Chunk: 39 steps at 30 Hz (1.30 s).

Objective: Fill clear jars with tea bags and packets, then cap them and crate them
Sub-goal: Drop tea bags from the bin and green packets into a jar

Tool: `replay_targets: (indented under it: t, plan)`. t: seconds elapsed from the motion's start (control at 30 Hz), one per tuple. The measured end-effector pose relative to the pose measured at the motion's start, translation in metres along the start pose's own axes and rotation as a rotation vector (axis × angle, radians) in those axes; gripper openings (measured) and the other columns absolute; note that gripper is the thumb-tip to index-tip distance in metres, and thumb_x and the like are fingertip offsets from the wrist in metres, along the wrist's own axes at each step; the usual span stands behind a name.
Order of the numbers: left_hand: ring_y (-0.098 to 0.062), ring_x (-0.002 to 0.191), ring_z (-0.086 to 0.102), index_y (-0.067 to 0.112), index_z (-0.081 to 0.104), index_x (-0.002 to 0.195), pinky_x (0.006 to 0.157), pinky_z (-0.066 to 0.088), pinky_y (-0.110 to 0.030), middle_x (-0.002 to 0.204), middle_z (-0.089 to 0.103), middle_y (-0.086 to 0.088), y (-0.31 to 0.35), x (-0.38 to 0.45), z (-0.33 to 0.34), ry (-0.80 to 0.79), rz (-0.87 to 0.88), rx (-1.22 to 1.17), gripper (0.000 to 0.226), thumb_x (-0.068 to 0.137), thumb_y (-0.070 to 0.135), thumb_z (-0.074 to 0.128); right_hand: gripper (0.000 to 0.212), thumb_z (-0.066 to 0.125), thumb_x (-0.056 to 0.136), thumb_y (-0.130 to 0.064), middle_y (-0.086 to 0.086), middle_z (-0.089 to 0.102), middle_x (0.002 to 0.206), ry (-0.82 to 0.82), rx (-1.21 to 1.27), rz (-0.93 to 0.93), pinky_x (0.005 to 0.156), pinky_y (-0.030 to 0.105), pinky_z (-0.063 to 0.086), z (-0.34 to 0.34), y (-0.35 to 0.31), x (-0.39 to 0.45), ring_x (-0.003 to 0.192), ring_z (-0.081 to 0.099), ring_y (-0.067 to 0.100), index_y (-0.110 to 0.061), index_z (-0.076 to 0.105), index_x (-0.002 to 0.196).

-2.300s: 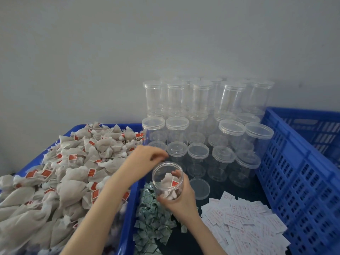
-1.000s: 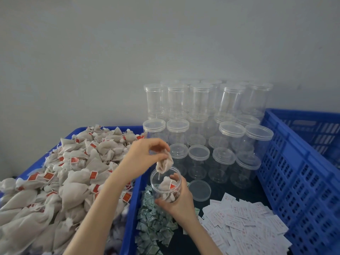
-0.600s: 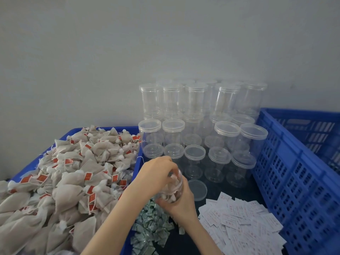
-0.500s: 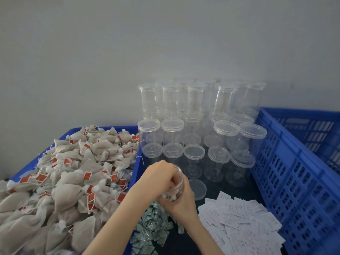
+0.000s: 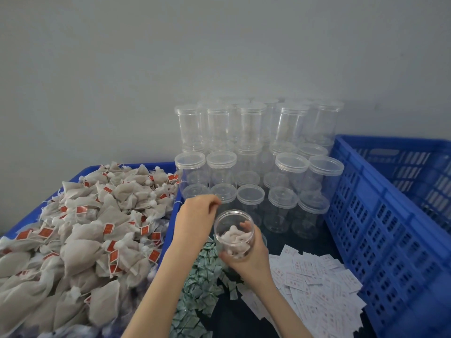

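The right hand (image 5: 246, 261) grasps the open jar (image 5: 234, 234) at six o'clock, tilted for loading; the left hand (image 5: 195, 222), loosely curled and holding nothing, hovers at its nine o'clock near the tea bags (image 5: 85, 237).

A plain pale grey wall (image 5: 151, 69) fills the upper half of the view, bare and evenly lit. Below it, a dark tabletop (image 5: 275, 242) shows in patches near the middle, seemingly black, though glare makes its finish uncertain.
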<state>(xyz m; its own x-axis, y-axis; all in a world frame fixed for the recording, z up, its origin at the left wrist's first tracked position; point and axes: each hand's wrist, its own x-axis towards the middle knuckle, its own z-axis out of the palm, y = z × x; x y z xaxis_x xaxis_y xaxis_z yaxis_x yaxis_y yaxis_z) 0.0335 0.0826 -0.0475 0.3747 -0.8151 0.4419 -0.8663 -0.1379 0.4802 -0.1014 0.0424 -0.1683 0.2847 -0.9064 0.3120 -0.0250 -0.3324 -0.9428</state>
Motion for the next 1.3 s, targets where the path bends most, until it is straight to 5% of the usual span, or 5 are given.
replay_targets:
  t: [0.33,0.7,0.9,1.13,1.3]
  plan:
    - [-0.028,0.109,0.06,0.014,0.06,0.122,0.086,0.049,-0.037,0.119,0.061,-0.01,-0.023,-0.037,0.079,-0.519,-0.182,0.413,0.029,0.094,0.022,0.059,0.082,0.095,0.061,-0.014,-0.02,0.062,0.12,0.074,-0.026,0.014,0.08,0.003,0.046,-0.04,0.014,-0.003,0.107,0.059,-0.012,-0.042,0.048,0.122]
    - [-0.026,0.105,0.062,0.012,0.064,0.111,0.082,0.052,-0.037,0.114,0.061,-0.006,-0.032,-0.046,0.116,-0.47,-0.051,0.537,0.019,0.095,0.013,0.054,0.086,0.094,0.061,-0.011,-0.012,0.061,0.128,0.048,-0.034,0.019,0.084,0.006,0.047,-0.056,0.017,-0.011,0.11,0.06,-0.008,-0.029,0.048,0.131]
    - [-0.025,0.097,0.063,0.018,0.062,0.108,0.076,0.048,-0.034,0.108,0.065,-0.006,-0.034,-0.044,0.11,-0.356,-0.116,0.369,0.027,0.092,0.004,0.046,0.087,0.091,0.052,-0.039,-0.027,0.061,0.12,0.031,-0.004,0.041,0.082,0.005,0.047,-0.057,0.014,-0.018,0.11,0.059,-0.009,-0.042,0.047,0.127]
    - [-0.001,0.077,0.065,0.021,0.069,0.095,0.071,0.05,-0.012,0.086,0.071,0.012,0.004,-0.029,0.052,0.149,-0.135,-0.255,0.012,0.089,0.011,0.065,0.076,0.089,0.053,-0.044,-0.031,0.06,0.116,0.033,-0.026,0.048,0.081,0.009,0.05,-0.061,0.017,-0.027,0.106,0.063,-0.005,-0.061,0.047,0.114]
    - [-0.004,0.078,0.069,0.022,0.067,0.083,0.07,0.052,-0.013,0.081,0.074,0.008,0.041,-0.024,0.025,-0.19,-0.064,-0.816,0.014,0.082,0.01,0.074,0.072,0.088,0.058,-0.036,-0.028,0.062,0.114,0.038,-0.015,0.062,0.077,0.014,0.054,-0.059,0.019,-0.031,0.102,0.066,0.0,-0.061,0.048,0.113]
